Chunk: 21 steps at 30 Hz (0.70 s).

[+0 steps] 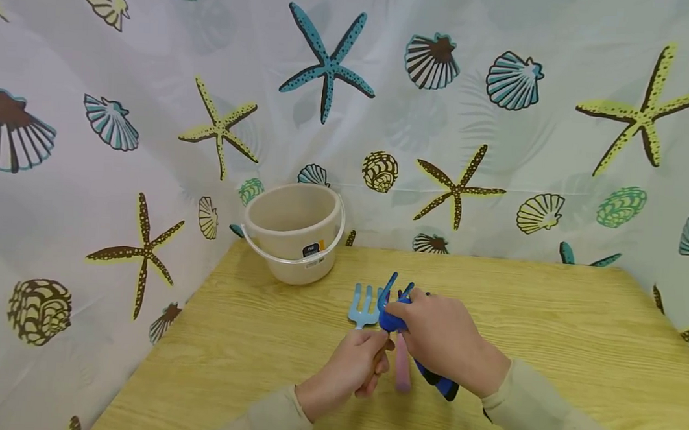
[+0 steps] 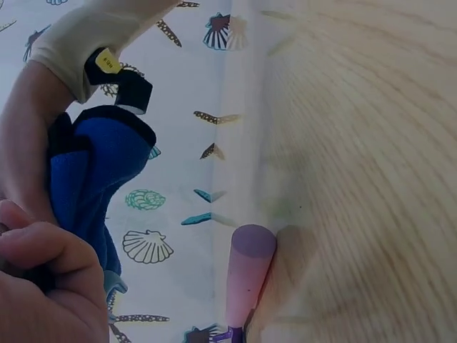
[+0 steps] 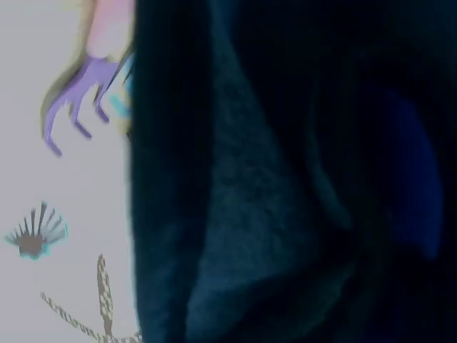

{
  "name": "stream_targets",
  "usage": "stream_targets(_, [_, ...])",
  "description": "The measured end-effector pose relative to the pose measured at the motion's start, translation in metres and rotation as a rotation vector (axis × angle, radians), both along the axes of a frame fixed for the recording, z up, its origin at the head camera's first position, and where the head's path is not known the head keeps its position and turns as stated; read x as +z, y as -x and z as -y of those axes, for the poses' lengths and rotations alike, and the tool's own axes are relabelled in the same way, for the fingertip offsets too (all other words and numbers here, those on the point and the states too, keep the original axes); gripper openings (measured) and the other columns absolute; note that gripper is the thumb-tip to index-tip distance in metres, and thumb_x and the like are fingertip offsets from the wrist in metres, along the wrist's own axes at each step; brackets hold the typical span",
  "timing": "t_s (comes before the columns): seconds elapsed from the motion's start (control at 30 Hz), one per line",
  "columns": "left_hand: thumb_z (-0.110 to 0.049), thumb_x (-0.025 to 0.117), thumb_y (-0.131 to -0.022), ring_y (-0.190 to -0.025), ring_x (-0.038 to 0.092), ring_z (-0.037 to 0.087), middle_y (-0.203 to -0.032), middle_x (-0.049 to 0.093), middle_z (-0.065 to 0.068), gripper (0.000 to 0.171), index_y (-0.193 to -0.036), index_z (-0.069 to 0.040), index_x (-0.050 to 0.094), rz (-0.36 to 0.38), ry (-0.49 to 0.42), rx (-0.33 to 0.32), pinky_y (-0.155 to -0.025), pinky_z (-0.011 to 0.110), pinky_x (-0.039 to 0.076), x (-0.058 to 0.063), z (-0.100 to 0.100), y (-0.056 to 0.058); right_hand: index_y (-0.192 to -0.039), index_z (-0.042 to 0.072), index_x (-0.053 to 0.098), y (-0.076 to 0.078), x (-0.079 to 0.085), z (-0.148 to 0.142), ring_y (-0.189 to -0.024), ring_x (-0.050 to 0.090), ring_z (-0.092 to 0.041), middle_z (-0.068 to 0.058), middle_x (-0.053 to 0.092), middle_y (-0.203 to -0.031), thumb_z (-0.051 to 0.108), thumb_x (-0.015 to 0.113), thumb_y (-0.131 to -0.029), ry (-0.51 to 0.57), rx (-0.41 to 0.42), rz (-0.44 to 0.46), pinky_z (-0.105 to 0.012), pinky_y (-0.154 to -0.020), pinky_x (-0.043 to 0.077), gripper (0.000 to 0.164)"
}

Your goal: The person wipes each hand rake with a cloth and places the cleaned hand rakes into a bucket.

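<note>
My left hand (image 1: 357,362) grips the handle of a small hand fork, mostly hidden in the fist. The fork's blue tines (image 1: 390,289) rise above a blue cloth (image 1: 393,318) that my right hand (image 1: 446,331) pinches round its head. The cloth, black along its edges, hangs below the right hand; it also shows in the left wrist view (image 2: 107,157) and fills most of the right wrist view. Just behind my left hand, a light blue fork (image 1: 365,307) shows its tines. Between the hands sits a purple fork's pink handle (image 1: 403,367); its purple tines (image 3: 78,100) appear in the right wrist view.
A cream bucket (image 1: 293,238) with a pale handle stands at the back left of the wooden table (image 1: 549,329). A curtain (image 1: 529,140) printed with shells and starfish hangs behind the table and along its sides.
</note>
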<state>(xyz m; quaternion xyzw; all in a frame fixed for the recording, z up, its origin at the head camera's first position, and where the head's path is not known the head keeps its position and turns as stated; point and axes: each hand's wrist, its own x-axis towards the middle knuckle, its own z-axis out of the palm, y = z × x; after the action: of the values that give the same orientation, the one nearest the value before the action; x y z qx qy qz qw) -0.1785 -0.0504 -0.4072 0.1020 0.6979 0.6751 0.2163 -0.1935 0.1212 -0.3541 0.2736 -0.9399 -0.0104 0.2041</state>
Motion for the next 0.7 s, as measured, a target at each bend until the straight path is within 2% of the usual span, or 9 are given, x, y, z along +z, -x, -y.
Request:
stream_targets(0.1, [-0.032,0.039,-0.109,-0.037,0.036,0.010,-0.064,0.047,0.000,0.035,-0.099,-0.004,0.057,-0.005,-0.015,0.016,-0.034,0.024,0.024,0.000,0.001,0.002,-0.112,0.026,0.075,0.001,-0.002,-0.003,-0.053,0.057,-0.017,-0.011,0.068,-0.091,0.022,0.083,-0.080,-0.002,0.017,-0.024,-0.029,-0.040,0.045,0.033])
stream_targets(0.23, [-0.029,0.040,-0.109,-0.036,0.035,0.011,-0.063,0.047,0.001,0.033,-0.098,-0.004,0.058,0.006,-0.012,-0.008,-0.033,0.024,0.024,0.002,0.001,0.000,-0.110,0.024,0.074,0.009,-0.008,-0.010,-0.061,0.065,-0.024,-0.012,0.067,-0.090,0.023,0.086,-0.078,-0.019,-0.038,-0.096,-0.036,-0.043,0.052,0.034])
stream_targets(0.37, [-0.029,0.040,-0.109,-0.035,0.036,0.010,-0.062,0.047,0.001,0.033,-0.096,-0.004,0.059,0.017,-0.006,-0.002,-0.033,0.024,0.024,0.003,0.001,-0.002,-0.110,0.023,0.074,0.013,-0.013,-0.013,-0.065,0.067,-0.028,-0.013,0.066,-0.091,0.023,0.086,-0.077,-0.029,-0.061,-0.136,-0.040,-0.047,0.055,0.034])
stream_targets(0.6, [-0.030,0.040,-0.109,-0.036,0.036,0.009,-0.064,0.049,-0.001,0.033,-0.102,-0.003,0.057,0.035,-0.030,0.040,-0.035,0.022,0.026,0.004,0.003,0.002,-0.111,0.027,0.075,-0.003,-0.004,-0.005,-0.056,0.061,-0.018,-0.012,0.068,-0.092,0.022,0.082,-0.083,0.028,0.002,-0.018,-0.029,-0.042,0.047,0.030])
stream_targets(0.7, [-0.031,0.040,-0.109,-0.036,0.036,0.010,-0.064,0.049,0.000,0.032,-0.102,-0.004,0.057,0.035,-0.035,0.048,-0.035,0.023,0.026,0.004,0.003,0.002,-0.112,0.026,0.076,-0.006,-0.004,-0.006,-0.056,0.060,-0.017,-0.012,0.069,-0.094,0.022,0.080,-0.084,0.038,-0.003,0.006,-0.028,-0.042,0.046,0.028])
